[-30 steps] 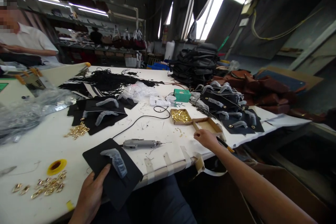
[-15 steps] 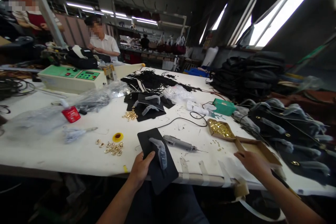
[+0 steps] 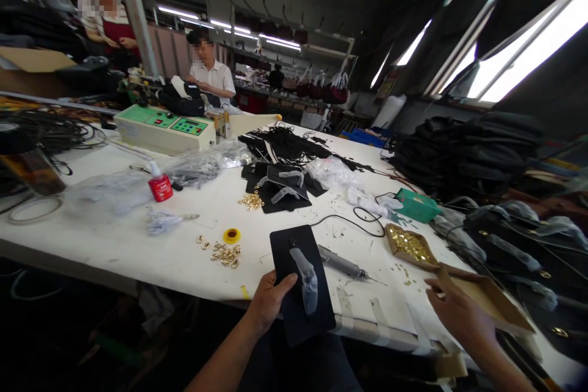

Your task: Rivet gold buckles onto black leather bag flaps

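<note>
A black panel with a plastic-wrapped handle on its face is tilted at the table's front edge. My left hand grips its left side, thumb on top. On the right, my right hand hovers over the table beside an open cardboard box; its fingers are bent, and whether they hold anything is too small to tell. A grey electric screwdriver lies partly behind the panel. Small gold discs fill another cardboard tray. Gold metal rings lie left of the panel, beside a yellow ring.
A red bottle, a green box and stacked black panels are on the table. A cream machine stands at back left. Wrapped black pieces crowd the right. Two people are beyond.
The view has turned left, so the scene sits further right. My left hand still grips the panel; my right hand remains near the open box, its fingers more bent.
</note>
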Action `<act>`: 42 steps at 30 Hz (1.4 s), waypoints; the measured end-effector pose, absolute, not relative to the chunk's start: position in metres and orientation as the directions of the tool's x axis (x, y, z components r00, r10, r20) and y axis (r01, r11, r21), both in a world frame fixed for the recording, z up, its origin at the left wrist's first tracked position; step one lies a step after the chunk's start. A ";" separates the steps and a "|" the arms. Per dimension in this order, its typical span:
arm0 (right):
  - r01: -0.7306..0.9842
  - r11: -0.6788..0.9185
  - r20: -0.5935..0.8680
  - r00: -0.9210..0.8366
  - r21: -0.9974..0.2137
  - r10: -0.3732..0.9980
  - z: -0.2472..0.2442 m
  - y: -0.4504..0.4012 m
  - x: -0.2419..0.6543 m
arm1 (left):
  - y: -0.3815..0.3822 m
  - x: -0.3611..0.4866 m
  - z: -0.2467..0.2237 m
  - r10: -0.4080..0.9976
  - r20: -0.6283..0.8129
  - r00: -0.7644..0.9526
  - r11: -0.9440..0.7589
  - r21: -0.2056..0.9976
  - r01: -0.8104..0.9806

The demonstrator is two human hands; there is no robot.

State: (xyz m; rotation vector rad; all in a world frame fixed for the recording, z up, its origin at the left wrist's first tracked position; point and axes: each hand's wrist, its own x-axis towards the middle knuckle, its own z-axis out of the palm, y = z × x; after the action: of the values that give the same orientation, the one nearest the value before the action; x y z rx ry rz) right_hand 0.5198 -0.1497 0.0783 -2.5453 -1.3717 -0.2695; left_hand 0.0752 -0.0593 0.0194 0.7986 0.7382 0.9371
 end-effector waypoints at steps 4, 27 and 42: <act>0.845 -0.212 0.329 0.406 -0.492 0.853 0.106 -0.141 0.412 | -0.079 0.069 0.034 0.962 -0.106 0.251 0.156 0.969 -0.191; 0.340 0.199 0.094 -0.300 -0.919 0.949 0.102 -0.153 0.140 | -0.182 -0.023 0.035 1.000 -0.019 0.008 0.019 0.999 -0.049; 0.846 0.069 0.046 -0.053 -0.529 0.998 0.035 -0.005 0.098 | -0.181 -0.065 0.002 0.871 -0.401 -0.283 0.309 0.896 -0.319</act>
State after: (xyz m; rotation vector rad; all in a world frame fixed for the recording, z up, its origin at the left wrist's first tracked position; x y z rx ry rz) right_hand 0.0983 -0.0053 0.0355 -1.8308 -1.9555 0.5143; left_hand -0.0647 -0.1808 0.0024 0.5516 1.4006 1.2766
